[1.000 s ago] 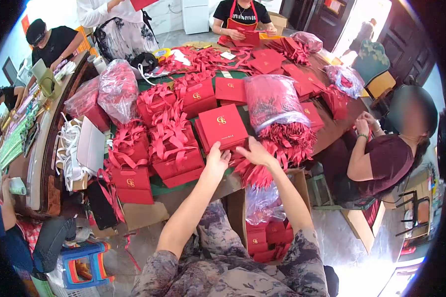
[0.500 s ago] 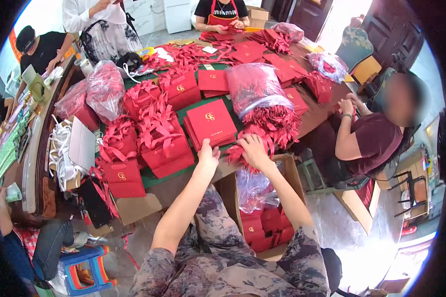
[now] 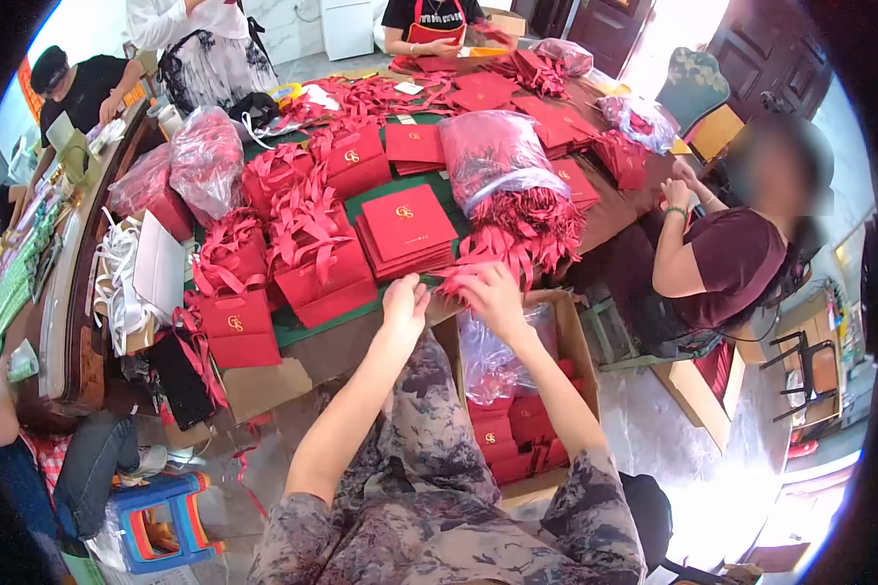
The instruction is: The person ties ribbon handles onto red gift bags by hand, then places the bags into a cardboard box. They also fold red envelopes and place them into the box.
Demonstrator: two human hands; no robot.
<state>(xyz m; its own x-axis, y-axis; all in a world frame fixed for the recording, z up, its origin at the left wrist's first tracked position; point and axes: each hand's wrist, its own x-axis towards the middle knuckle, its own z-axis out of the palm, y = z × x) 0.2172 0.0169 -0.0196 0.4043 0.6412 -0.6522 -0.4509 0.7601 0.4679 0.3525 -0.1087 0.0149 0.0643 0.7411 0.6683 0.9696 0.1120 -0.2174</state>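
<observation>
At frame centre, the bare right hand (image 3: 493, 297) arched downward, fingers pinching thin red fabric ribbons (image 3: 509, 250); the bare left hand (image 3: 405, 304) curled alongside, its grip unclear; above lay one square red card stack (image 3: 407, 222), one plastic-wrapped red bundle (image 3: 493, 151)

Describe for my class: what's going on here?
A person works at a crowded table. Their right hand is among loose red ribbons below a plastic-wrapped bundle; the left hand is close by, in front of a flat red stack, its hold unclear. Upright red bags stand to the left, and an open carton sits below.
</observation>
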